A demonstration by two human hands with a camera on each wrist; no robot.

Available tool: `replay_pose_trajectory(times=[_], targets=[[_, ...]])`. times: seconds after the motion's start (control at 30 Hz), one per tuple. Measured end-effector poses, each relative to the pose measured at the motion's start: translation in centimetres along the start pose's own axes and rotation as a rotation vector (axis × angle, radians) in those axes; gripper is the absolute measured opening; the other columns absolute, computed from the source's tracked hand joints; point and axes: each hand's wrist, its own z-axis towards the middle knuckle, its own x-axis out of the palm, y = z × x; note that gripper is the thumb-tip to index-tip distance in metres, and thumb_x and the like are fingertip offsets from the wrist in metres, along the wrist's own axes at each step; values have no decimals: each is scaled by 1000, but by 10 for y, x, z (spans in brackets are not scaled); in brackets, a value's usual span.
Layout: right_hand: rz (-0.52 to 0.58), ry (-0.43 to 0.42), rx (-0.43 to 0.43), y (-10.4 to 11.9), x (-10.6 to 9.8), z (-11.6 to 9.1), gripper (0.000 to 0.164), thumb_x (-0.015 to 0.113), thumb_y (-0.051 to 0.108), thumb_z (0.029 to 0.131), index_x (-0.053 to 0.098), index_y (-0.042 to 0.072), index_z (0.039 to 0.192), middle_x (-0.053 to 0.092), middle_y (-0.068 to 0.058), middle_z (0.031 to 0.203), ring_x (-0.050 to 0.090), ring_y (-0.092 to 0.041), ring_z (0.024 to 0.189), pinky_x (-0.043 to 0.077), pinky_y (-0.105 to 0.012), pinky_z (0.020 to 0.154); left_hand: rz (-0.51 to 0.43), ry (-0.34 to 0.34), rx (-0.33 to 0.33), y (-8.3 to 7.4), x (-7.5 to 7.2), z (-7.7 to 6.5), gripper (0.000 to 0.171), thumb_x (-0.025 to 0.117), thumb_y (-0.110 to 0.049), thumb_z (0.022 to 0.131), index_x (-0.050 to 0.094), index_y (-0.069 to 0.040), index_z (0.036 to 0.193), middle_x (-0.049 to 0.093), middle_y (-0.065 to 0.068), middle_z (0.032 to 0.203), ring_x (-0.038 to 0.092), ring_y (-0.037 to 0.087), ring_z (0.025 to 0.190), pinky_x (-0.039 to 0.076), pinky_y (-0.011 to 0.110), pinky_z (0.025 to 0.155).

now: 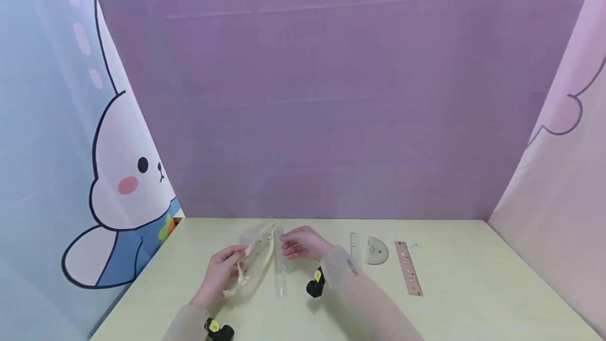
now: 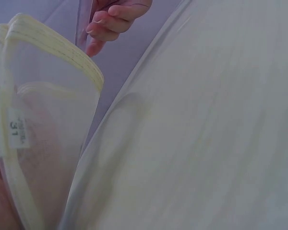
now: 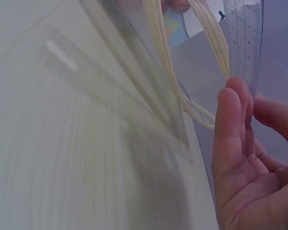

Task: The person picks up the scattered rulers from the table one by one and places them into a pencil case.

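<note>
My left hand (image 1: pixel 222 272) grips a clear mesh pouch (image 2: pixel 57 124) with cream zip trim, holding it above the table. A small white label (image 2: pixel 18 128) marked 31 shows on it in the left wrist view. The pouch mouth gapes toward my right hand, its cream edges (image 3: pixel 165 57) spread apart in the right wrist view. With thumb and fingers, my right hand (image 1: pixel 305 243) pinches a clear ruler (image 3: pixel 245 38) near one end. That ruler stands close beside the pouch's opening, overlapping its trim in the right wrist view.
On the pale wooden table (image 1: pixel 473 288), to the right, lie a narrow clear ruler (image 1: pixel 354 246), a clear protractor (image 1: pixel 377 251) and a pink ruler (image 1: pixel 408 268) with cut-out holes. A purple cloth (image 1: pixel 331 93) hangs behind the table, with printed cloths at both sides.
</note>
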Motion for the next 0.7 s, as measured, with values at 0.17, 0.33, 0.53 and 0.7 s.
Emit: replay_pose_trajectory(times=[0.17, 0.33, 0.53, 0.7], targets=[[0, -20, 0, -2, 4, 5, 23, 66, 10, 89, 64, -7, 105, 64, -9, 78, 63, -15, 64, 56, -28, 62, -3, -2, -16, 1, 1, 2, 30, 63, -12, 93, 64, 2, 118, 64, 12, 105, 58, 16, 73, 49, 25, 60], [6, -40, 7, -4, 10, 9, 22, 66, 9, 89, 65, -7, 103, 64, -9, 78, 63, -15, 63, 56, -28, 62, 13, 15, -16, 1, -1, 2, 29, 62, -12, 93, 63, 5, 118, 64, 13, 104, 58, 17, 74, 49, 25, 60], [17, -51, 9, -6, 15, 15, 20, 65, 7, 89, 65, -7, 104, 64, -9, 77, 62, -15, 61, 56, -28, 61, 7, 26, -17, -13, 1, -8, 27, 62, -10, 93, 64, 5, 116, 64, 15, 105, 58, 18, 76, 49, 26, 61], [3, -65, 9, -6, 21, 18, 23, 65, 8, 89, 65, -8, 106, 65, -10, 79, 62, -15, 61, 56, -29, 61, -8, 23, -10, -14, 2, -9, 27, 62, -9, 93, 64, 6, 115, 65, 13, 102, 58, 18, 74, 50, 26, 60]])
